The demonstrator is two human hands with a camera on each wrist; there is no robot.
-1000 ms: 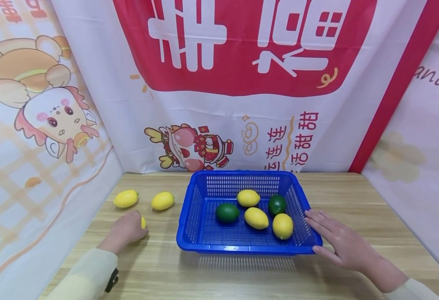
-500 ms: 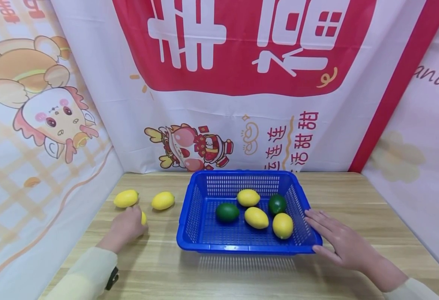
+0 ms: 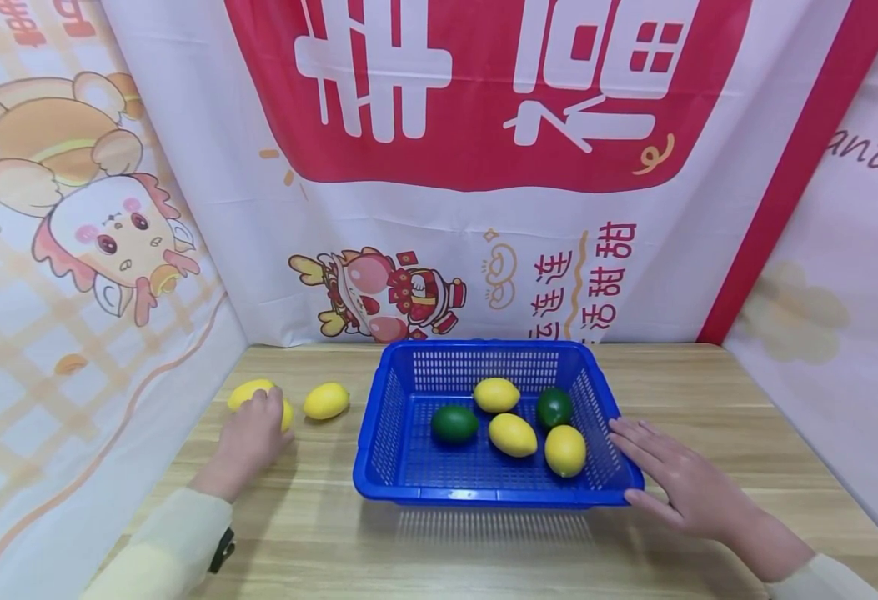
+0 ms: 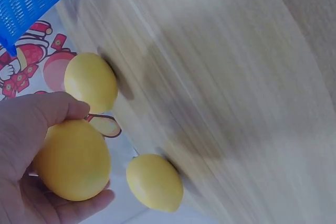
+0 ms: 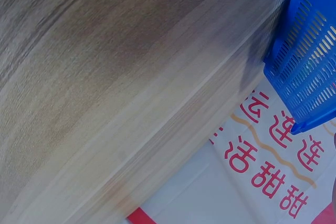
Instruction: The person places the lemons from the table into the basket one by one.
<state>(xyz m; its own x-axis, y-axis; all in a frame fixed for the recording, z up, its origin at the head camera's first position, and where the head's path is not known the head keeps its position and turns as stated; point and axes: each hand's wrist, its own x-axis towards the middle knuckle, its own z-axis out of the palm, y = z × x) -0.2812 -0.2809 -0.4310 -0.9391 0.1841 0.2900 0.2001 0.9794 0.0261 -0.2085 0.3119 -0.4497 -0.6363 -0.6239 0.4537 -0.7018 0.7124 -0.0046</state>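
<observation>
My left hand (image 3: 253,437) grips a yellow lemon (image 4: 73,160), thumb on one side and fingers curled round the other in the left wrist view. Just beyond that hand lies a second lemon (image 3: 247,392), partly hidden by it in the head view. A third lemon (image 3: 327,401) rests on the table between the hand and a blue plastic basket (image 3: 476,497). Inside the basket are three lemons (image 3: 513,435) and two dark green, egg-shaped fruits (image 3: 454,423). My right hand (image 3: 682,479) rests along the basket's right rim with its fingers straight.
The wooden table (image 3: 484,558) carries everything. A white cloth backdrop (image 3: 258,275) with red print stands close behind the basket, and printed cloth walls (image 3: 48,433) flank the table left and right.
My left hand has risen slightly and moved away from me with the lemon, now overlapping the far-left lemon. The right hand and basket have stayed in place.
</observation>
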